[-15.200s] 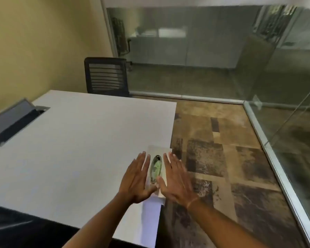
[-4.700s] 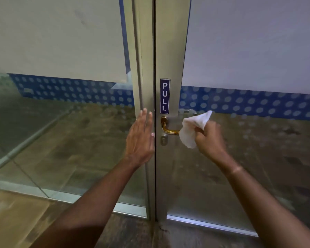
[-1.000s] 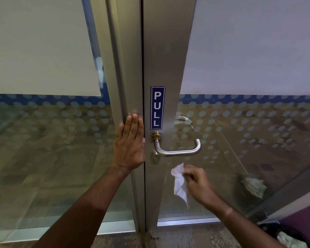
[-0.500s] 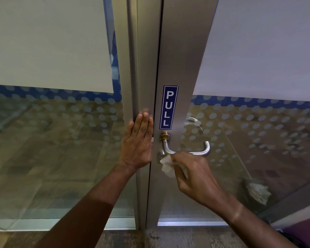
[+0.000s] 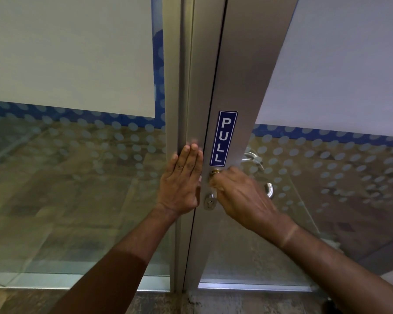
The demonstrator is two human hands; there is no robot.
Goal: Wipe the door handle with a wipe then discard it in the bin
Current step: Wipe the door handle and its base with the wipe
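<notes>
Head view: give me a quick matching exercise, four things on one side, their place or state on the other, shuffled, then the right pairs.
Things:
1. left hand
2. right hand
3. PULL sign
4. keyhole

Places or states:
A. just below the handle's base
B. flat against the fixed frame
C. closed over the door handle
D. upright on the door stile, above the handle

Pairs: 1-B, 2-C, 3-D, 4-A
</notes>
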